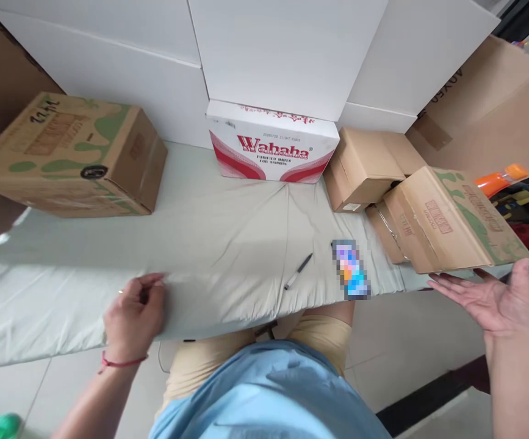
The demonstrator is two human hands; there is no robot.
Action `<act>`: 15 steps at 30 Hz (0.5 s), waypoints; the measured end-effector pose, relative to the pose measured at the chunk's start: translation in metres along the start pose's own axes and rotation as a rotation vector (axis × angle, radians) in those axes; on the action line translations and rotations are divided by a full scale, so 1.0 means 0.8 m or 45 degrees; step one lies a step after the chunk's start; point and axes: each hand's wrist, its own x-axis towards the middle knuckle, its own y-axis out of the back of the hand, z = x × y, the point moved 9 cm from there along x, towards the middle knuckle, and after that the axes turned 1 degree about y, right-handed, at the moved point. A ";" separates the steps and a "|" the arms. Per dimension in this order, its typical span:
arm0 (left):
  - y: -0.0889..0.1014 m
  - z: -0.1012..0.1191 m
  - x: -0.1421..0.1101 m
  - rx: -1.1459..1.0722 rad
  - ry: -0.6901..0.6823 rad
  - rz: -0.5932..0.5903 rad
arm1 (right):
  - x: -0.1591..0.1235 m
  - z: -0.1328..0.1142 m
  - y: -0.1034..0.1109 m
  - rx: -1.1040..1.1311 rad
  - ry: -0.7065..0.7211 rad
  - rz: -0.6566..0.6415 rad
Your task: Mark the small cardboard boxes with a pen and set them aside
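My left hand [135,314] rests on the pale cloth of the table [191,244] near its front edge, fingers curled in and nothing showing in them. It wears a ring and a red cord bracelet. On the right, my right hand [497,299] is palm up with fingers stretched out, just beside the lower corner of a brown carton [447,219] with green patches. Whether it touches the carton I cannot tell. Between my hands lie a black-and-clear pen [298,271] and a phone [351,269] with a blurred screen, close to the front edge.
A white and red Wahaha water carton [273,149] stands at the back against white panels. At the left sits a large brown carton [72,158]; at the right, a plain brown box [369,164]. An orange-capped item [502,180] shows behind the right carton.
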 end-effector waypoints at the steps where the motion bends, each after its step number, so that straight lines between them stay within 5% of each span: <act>1: -0.001 0.011 -0.004 0.034 -0.116 0.016 | -0.006 0.003 -0.008 0.044 -0.015 0.012; 5: -0.006 0.048 -0.022 0.101 -0.473 0.076 | -0.015 0.017 -0.019 0.184 -0.096 0.066; 15: -0.004 0.059 -0.035 0.127 -0.647 0.172 | -0.006 0.011 -0.023 0.213 -0.041 0.075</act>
